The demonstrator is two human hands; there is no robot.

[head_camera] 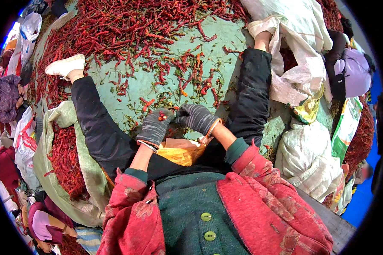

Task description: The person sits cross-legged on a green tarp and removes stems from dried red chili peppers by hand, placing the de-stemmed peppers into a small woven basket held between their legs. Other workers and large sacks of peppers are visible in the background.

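In a grey striped knit glove, my left hand point(154, 126) is curled around dried red chili peppers point(162, 116), whose red ends show at the top of the fist. My right hand point(196, 118), gloved alike, is beside it with fingers bent and their tips close to the left hand. Whatever those right fingertips may hold is hidden. Below both hands, an orange and yellow bag point(182, 154) lies between my thighs. Loose chilies point(194, 75) and green stems point(164, 100) are scattered on the pale green ground sheet point(127, 105) just beyond my hands.
A large heap of red chilies point(124, 28) spreads beyond my feet. At my left stands an open woven sack point(94, 188) filled with chilies. White woven sacks point(303, 153) rest at my right. Other people point(49, 220) sit around both sides among more sacks.
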